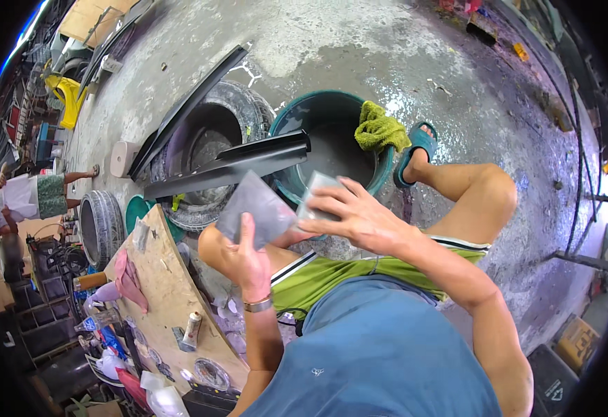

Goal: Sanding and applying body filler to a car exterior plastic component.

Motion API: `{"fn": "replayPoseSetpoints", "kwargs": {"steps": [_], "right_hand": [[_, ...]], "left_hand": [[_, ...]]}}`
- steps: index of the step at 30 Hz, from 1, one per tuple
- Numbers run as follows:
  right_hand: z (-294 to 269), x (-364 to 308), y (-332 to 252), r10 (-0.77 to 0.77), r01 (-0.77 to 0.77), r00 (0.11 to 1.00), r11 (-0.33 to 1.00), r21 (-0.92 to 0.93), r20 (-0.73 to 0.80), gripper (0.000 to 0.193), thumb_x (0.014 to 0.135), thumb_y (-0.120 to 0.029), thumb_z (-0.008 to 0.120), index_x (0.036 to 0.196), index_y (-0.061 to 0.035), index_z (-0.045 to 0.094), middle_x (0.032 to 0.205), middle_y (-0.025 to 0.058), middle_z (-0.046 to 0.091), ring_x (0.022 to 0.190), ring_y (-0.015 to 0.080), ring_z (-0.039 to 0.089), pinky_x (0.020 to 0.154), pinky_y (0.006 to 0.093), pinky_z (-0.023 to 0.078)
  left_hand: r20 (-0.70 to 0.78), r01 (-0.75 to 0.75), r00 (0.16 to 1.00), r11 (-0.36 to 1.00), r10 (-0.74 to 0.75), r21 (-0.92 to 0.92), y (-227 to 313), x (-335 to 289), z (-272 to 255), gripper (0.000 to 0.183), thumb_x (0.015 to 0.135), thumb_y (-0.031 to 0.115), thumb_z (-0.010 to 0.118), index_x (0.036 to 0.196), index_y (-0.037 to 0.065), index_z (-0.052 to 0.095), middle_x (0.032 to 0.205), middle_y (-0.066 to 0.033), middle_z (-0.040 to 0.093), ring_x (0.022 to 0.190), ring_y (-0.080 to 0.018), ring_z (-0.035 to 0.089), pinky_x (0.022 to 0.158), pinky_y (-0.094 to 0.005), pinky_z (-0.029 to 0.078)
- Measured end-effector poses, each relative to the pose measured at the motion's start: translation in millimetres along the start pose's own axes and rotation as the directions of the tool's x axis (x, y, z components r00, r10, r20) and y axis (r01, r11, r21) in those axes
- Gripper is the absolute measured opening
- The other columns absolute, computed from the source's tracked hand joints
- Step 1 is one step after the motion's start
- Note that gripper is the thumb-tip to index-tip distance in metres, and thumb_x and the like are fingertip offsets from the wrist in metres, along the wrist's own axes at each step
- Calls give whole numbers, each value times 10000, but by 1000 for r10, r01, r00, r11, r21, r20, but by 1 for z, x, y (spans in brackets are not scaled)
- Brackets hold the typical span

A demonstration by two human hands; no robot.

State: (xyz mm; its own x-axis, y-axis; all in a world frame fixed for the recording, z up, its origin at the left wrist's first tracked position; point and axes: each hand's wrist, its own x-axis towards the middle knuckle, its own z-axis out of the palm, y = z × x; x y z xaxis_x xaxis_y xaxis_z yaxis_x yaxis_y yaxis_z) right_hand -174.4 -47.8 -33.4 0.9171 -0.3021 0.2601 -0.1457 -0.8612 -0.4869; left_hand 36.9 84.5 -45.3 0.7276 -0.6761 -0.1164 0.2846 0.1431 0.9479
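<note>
My left hand [254, 264] pinches a dark grey square sheet [255, 212] that looks like sandpaper, with the thumb pressed on its face. Beside it, my right hand [370, 221] is closed on a pale grey flat block [315, 189], its fingers over the top; motion blurs it a little. Both hands are just in front of a green tub [283, 125] of dark water. A yellow-green towel [380, 128] hangs over the tub's right rim. One long black trim panel [248, 161] reaches from a tyre across the tub's left rim.
Left of the tub lies a large tyre [238, 101], with another black strip [185, 111] leaning across it. A wooden board [172, 267] at left bears a tube [192, 328] and a pink cloth [130, 281]. Farther left are an upright tyre [101, 229] and a person [29, 198].
</note>
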Motion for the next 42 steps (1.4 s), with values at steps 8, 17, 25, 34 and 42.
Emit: {"fn": "replayPoseSetpoints", "kwargs": {"steps": [8, 17, 25, 34, 42], "right_hand": [[3, -29, -8, 651, 187, 749, -387, 903, 124, 542, 912, -29, 589, 1424, -51, 414, 1350, 134, 547, 1244, 312, 560, 1081, 496, 446], [26, -9, 7, 765, 124, 574, -433, 893, 292, 538, 980, -328, 582, 1452, -110, 443, 1396, 49, 532, 1236, 189, 527, 1069, 367, 388], [64, -51, -9, 783, 24, 591, -257, 966, 194, 448, 1022, -415, 492, 1265, -41, 536, 1245, 90, 592, 1165, 221, 575, 973, 403, 465], [58, -49, -4, 866, 68, 470, -228, 971, 171, 140, 950, -180, 687, 929, -122, 561, 911, -38, 612, 816, 60, 579, 742, 247, 479], [12, -37, 42, 699, -205, 715, 182, 962, 20, 251, 965, -54, 569, 1209, -20, 524, 1151, 32, 599, 998, 77, 550, 860, 259, 449]], "left_hand": [[132, 299, 951, 942, -280, -152, 12, -2, 21, 336, 972, 218, 602, 1192, -36, 605, 1194, -154, 657, 1070, -260, 651, 889, -448, 570], [437, 535, 815, 785, -382, -313, -45, -40, 62, 541, 971, 218, 623, 1443, 33, 434, 1414, -107, 537, 1209, -240, 574, 1073, -430, 442], [157, 219, 971, 929, -179, -300, -72, -24, 96, 245, 987, 210, 637, 1131, 13, 651, 1155, -79, 678, 1022, -163, 643, 936, -348, 493], [113, -217, 972, 969, 204, 116, -61, -12, 90, 258, 982, 146, 636, 1150, -50, 651, 1126, -57, 642, 1006, -101, 565, 872, -236, 450], [62, -19, 998, 999, 16, 40, -33, -20, 83, 556, 967, -4, 566, 1476, 57, 351, 1340, -111, 546, 1163, -190, 552, 1035, -332, 421]]}}
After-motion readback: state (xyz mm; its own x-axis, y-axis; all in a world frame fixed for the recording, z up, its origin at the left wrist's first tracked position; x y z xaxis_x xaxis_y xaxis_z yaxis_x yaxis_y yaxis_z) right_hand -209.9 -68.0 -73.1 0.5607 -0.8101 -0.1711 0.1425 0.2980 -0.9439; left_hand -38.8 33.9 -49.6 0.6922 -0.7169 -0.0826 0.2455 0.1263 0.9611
